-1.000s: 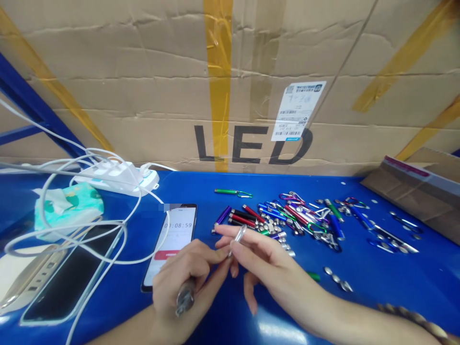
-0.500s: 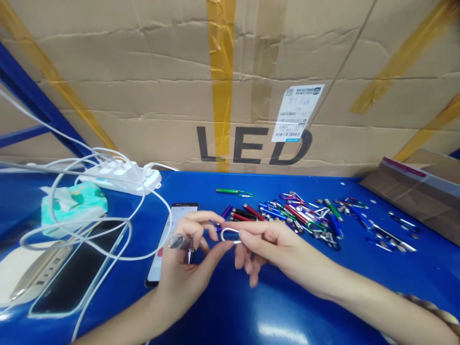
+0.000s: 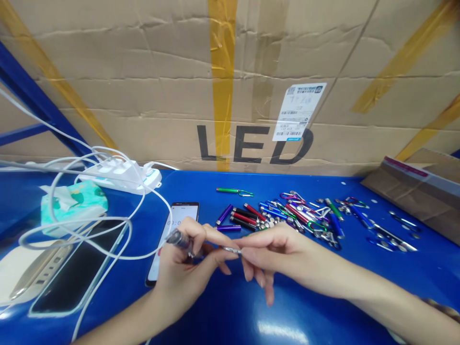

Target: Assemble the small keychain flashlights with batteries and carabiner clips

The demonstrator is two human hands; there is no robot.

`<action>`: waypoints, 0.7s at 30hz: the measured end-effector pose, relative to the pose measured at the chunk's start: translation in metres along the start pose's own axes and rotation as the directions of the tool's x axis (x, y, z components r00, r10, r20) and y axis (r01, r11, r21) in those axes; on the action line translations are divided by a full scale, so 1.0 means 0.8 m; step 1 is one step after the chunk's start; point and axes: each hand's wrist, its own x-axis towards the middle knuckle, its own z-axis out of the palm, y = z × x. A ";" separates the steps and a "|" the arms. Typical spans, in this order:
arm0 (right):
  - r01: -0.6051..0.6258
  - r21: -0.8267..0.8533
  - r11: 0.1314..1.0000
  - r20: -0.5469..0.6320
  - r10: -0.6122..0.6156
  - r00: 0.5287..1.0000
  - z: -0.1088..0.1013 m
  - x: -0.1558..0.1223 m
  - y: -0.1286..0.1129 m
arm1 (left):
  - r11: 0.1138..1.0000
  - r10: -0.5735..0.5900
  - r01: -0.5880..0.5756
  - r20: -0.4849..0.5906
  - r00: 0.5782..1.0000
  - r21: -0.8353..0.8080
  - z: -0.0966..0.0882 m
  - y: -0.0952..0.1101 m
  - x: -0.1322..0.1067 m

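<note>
My left hand [image 3: 187,273] is closed round a small dark metal tube [image 3: 178,238], a keychain flashlight body, whose end points up and left. My right hand [image 3: 275,251] pinches a silver carabiner clip [image 3: 232,249] between thumb and forefinger, held edge-on so it looks like a thin bar. The clip's left end meets my left fingertips. Both hands hover just above the blue table [image 3: 323,297], in front of a phone [image 3: 172,239] that shows a timer.
A heap of coloured keychain flashlights and clips [image 3: 302,218] lies right of centre, and a green one [image 3: 233,191] lies apart behind it. A white power strip [image 3: 122,176] with cables, a tissue pack [image 3: 74,203] and another phone [image 3: 74,273] sit left. Cardboard boxes [image 3: 230,81] wall the back.
My right hand turned the silver clip from a flat loop to edge-on and lowered it slightly. My left hand tilted the dark tube so its end points further up-left.
</note>
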 end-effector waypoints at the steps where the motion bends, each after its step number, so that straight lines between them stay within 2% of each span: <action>1: 0.005 -0.034 0.999 -0.018 -0.006 1.000 0.000 0.000 -0.002 | 1.000 -0.015 0.016 -0.011 1.000 0.005 -0.001 0.001 0.001; 4: 0.006 -0.087 0.996 -0.064 -0.012 0.998 -0.003 0.000 -0.004 | 0.999 -0.039 0.039 -0.023 0.999 0.021 -0.002 0.001 0.002; 6: -0.005 -0.069 0.998 -0.050 0.001 0.999 -0.006 0.000 -0.003 | 0.999 -0.018 0.019 -0.029 0.999 0.033 -0.003 0.001 0.002; 13: -0.025 -0.008 1.000 0.019 0.026 0.999 -0.014 -0.001 0.003 | 0.981 0.138 -0.146 0.068 0.988 0.126 -0.008 -0.004 -0.003; 21: -0.003 0.008 1.000 -0.046 0.003 0.999 -0.012 0.004 0.002 | 0.988 0.059 -0.065 0.042 0.997 0.143 -0.007 -0.008 -0.005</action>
